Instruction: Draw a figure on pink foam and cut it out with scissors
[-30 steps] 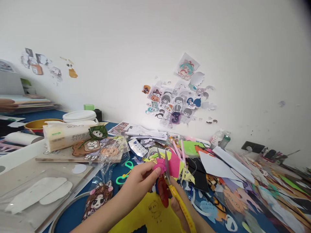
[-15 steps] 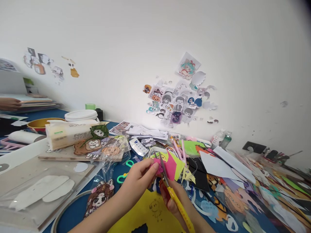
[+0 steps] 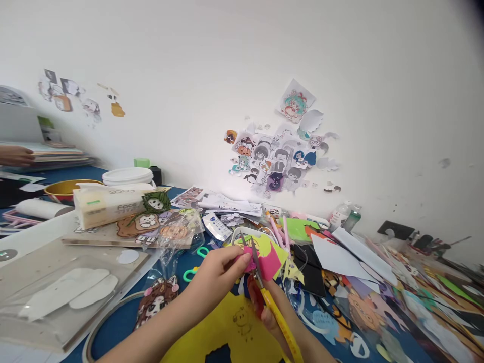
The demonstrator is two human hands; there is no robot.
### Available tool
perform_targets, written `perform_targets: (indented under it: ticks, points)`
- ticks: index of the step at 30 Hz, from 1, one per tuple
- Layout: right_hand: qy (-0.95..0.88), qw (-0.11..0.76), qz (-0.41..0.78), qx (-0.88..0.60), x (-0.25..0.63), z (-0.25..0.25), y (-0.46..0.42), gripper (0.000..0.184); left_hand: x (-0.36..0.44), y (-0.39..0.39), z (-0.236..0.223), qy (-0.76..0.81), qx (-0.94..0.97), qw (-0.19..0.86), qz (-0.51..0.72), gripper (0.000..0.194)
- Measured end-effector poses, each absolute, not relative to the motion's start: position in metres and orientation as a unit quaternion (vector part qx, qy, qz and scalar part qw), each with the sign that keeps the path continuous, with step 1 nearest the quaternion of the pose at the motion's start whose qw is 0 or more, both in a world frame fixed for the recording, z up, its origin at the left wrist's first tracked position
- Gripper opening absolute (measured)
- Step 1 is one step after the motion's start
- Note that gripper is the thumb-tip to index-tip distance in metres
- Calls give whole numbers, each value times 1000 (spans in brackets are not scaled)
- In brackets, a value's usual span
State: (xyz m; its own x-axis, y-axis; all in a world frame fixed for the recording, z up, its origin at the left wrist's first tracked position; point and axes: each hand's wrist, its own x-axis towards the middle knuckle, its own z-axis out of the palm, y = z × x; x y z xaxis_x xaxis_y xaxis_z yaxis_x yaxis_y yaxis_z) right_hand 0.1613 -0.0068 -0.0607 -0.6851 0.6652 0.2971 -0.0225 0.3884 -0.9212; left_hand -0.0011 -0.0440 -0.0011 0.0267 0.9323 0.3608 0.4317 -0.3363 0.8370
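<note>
My left hand [image 3: 215, 277] pinches a small pink paper piece [image 3: 264, 262] at bottom centre, fingers closed on its left edge. My right hand [image 3: 280, 322] grips the yellow and red handles of a pair of scissors [image 3: 264, 290], whose blades point up and cut into the pink piece. A yellow sheet [image 3: 227, 335] with a small drawn figure lies under both hands on the blue table [image 3: 121, 325].
Paper cut-outs, coloured sheets and pens crowd the table to the right. A tissue pack [image 3: 109, 204], a gold bowl [image 3: 66, 189] and a white lidded tub [image 3: 126, 176] stand at left. Green scissors [image 3: 194, 269] lie beside my left hand. Another person's hand [image 3: 15, 155] rests at far left.
The scissor blades have closed a little and shifted left on the pink piece. Both hands stay in nearly the same place.
</note>
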Motion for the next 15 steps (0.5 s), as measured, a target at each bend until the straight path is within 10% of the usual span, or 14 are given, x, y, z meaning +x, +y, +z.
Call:
perform_targets:
  ticks: [15]
  points:
    - [-763,329,518,-203,164,-54,-7,78,0,-45,-3,502,682,258,464,33]
